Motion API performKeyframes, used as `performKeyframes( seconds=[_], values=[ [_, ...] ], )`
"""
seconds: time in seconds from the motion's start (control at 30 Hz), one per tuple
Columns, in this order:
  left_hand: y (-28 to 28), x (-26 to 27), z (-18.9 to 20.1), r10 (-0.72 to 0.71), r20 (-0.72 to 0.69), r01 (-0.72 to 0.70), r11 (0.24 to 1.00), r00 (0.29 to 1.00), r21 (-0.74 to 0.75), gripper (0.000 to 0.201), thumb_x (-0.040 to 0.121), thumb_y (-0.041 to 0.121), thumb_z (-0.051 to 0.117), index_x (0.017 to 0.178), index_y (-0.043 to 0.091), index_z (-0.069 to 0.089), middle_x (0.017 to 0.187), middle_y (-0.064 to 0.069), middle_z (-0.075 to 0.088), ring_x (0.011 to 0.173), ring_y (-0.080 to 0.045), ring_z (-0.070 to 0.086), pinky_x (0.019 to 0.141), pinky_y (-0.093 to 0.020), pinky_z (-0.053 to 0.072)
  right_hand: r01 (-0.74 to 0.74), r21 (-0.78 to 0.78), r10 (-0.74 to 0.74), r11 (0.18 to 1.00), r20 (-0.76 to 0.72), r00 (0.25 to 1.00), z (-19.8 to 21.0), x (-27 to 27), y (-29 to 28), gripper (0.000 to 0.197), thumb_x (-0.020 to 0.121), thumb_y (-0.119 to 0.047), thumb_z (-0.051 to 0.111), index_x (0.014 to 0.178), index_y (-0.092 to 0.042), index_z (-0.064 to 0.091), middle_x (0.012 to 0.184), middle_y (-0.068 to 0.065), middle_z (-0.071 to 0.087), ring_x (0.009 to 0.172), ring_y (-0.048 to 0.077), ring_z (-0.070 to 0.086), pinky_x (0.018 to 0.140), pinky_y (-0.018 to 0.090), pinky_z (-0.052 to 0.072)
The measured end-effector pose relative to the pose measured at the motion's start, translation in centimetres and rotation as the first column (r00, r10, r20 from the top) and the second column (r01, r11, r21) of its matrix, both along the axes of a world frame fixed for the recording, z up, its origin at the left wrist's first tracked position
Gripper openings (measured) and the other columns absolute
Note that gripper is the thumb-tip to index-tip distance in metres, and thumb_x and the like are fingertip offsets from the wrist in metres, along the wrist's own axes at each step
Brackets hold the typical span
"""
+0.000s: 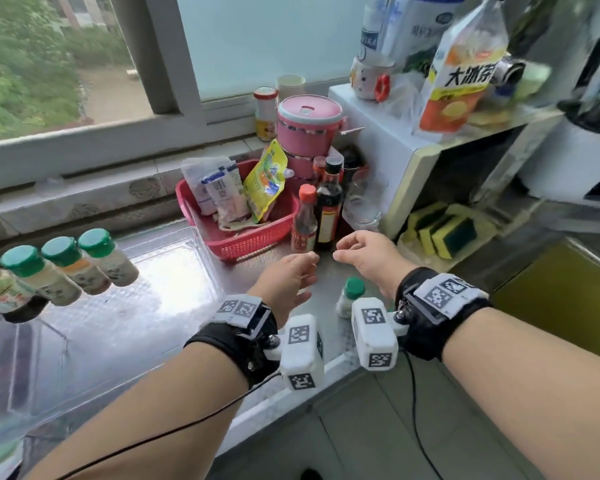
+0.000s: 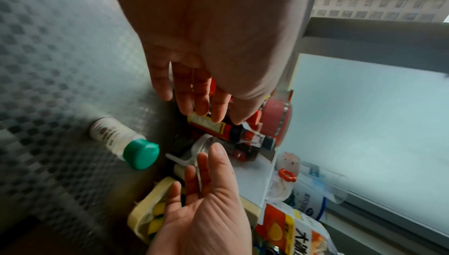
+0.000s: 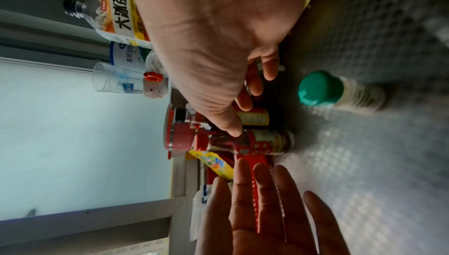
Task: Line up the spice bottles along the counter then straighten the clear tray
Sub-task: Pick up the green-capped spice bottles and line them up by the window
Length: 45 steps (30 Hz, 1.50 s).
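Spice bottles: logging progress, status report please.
Both hands empty, left hand and right hand open above counter. One green-capped spice bottle stands alone beneath them; others by clear tray. Sauce bottles close ahead.

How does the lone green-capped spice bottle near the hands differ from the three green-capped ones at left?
The lone bottle stands by itself on the bare counter, between the wrists; the row of three sits side by side inside the clear tray. The lone bottle lies near the counter's front edge; the three sit farther left. All share green caps and pale labelled bodies.

Head view looks down; wrist views close, sharing green-capped bottle.
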State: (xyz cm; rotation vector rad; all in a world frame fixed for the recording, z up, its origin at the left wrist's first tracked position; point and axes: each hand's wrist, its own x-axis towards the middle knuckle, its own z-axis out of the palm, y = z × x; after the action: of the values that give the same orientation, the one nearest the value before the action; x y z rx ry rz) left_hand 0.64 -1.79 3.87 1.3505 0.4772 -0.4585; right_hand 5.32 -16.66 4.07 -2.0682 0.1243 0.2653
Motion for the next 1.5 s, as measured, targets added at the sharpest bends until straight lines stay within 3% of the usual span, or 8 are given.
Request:
performKeyframes(
  seconds=[0.1,0.37,0.5,0.6,0.8,0.97,1.2,1.5],
  values=[
    [-1.7,0.1,-1.4,-0.015,-0.048,0.015,1.000,0.999,0.001,0.016,0.092,0.029,0.055,0.104,0.022,0.061,0.090,0.003,0.059,0.084,-0.011,0.057,0.079,-0.028,0.043,-0.041,-0.115,0.033,0.993,-0.070,0.997,-1.7,-0.2,-2.0,0.028,0.077,-0.021,0.074,0.103,-0.016,0.066,0.080,-0.006,0.054,0.087,0.017,0.056,0.078,0.027,0.046],
    [-3.7,-0.1,-3.5,-0.012,-0.127,0.012,1.000,0.992,-0.003,0.024,0.092,0.025,0.054,0.113,0.019,0.062,0.104,-0.001,0.061,0.087,-0.013,0.059,0.082,-0.031,0.044,-0.168,-0.300,0.123,0.939,-0.165,0.979,-4.3,-0.3,-3.2,0.047,0.072,-0.022,0.080,0.115,-0.017,0.061,0.112,0.007,0.059,0.097,0.020,0.057,0.080,0.027,0.043],
    [-3.6,0.2,-4.1,-0.078,-0.085,0.083,0.995,0.993,0.050,0.038,0.094,0.004,0.042,0.129,0.011,0.056,0.118,-0.003,0.057,0.101,-0.016,0.056,0.091,-0.033,0.044,-0.184,-0.339,0.146,0.922,-0.135,0.980,-4.7,-0.2,-3.2,0.039,0.075,-0.016,0.076,0.111,-0.014,0.062,0.110,0.008,0.064,0.093,0.020,0.057,0.078,0.026,0.044],
    [-3.4,0.3,-4.1,-0.051,-0.107,0.056,0.998,0.993,0.043,0.038,0.092,0.007,0.045,0.126,0.017,0.058,0.116,-0.003,0.058,0.102,-0.016,0.056,0.087,-0.031,0.042,-0.151,-0.331,0.121,0.932,-0.109,0.987,-4.6,0.0,-3.3,0.034,0.074,-0.019,0.074,0.106,-0.010,0.065,0.100,0.006,0.063,0.088,0.020,0.058,0.075,0.028,0.046],
    [-2.4,0.0,-3.9,-0.078,-0.099,0.088,0.991,0.992,0.098,0.036,0.090,0.016,0.052,0.125,0.023,0.060,0.124,0.000,0.060,0.118,-0.017,0.052,0.084,-0.031,0.039,-0.089,-0.143,0.075,0.986,-0.101,0.992,-2.8,1.2,-3.5,0.031,0.076,-0.032,0.066,0.079,-0.002,0.073,0.073,0.011,0.065,0.063,0.019,0.053,0.067,0.035,0.050],
    [-1.4,-0.6,-3.4,-0.179,-0.115,0.174,0.983,0.977,-0.051,0.030,0.088,0.011,0.051,0.109,0.025,0.067,0.106,-0.004,0.066,0.088,-0.013,0.066,0.071,-0.028,0.050,-0.053,-0.009,0.052,0.999,-0.059,0.997,-1.5,1.6,-3.0,0.030,0.080,-0.034,0.062,0.064,-0.009,0.065,0.068,0.009,0.055,0.062,0.017,0.045,0.063,0.032,0.040],
    [1.0,-1.3,-2.5,-0.166,-0.037,0.159,0.977,0.985,-0.144,0.029,0.086,0.004,0.057,0.102,0.027,0.063,0.098,0.000,0.069,0.089,-0.014,0.069,0.070,-0.021,0.052,-0.053,0.294,0.072,0.954,-0.055,0.996,-0.2,1.5,-0.2,0.014,0.089,-0.025,0.061,0.085,-0.013,0.068,0.066,0.003,0.058,0.050,0.011,0.041,0.043,0.018,0.034],
    [7.3,-2.5,-0.1,0.077,0.131,-0.055,0.985,0.988,-0.165,0.037,0.083,0.003,0.065,0.112,0.023,0.059,0.097,0.001,0.070,0.088,-0.013,0.066,0.069,-0.025,0.046,-0.246,0.433,0.297,0.867,-0.053,0.953,2.0,1.0,7.7,0.031,0.086,-0.040,0.063,0.102,-0.013,0.064,0.076,0.005,0.064,0.060,0.015,0.054,0.059,0.027,0.043]
  ],
)
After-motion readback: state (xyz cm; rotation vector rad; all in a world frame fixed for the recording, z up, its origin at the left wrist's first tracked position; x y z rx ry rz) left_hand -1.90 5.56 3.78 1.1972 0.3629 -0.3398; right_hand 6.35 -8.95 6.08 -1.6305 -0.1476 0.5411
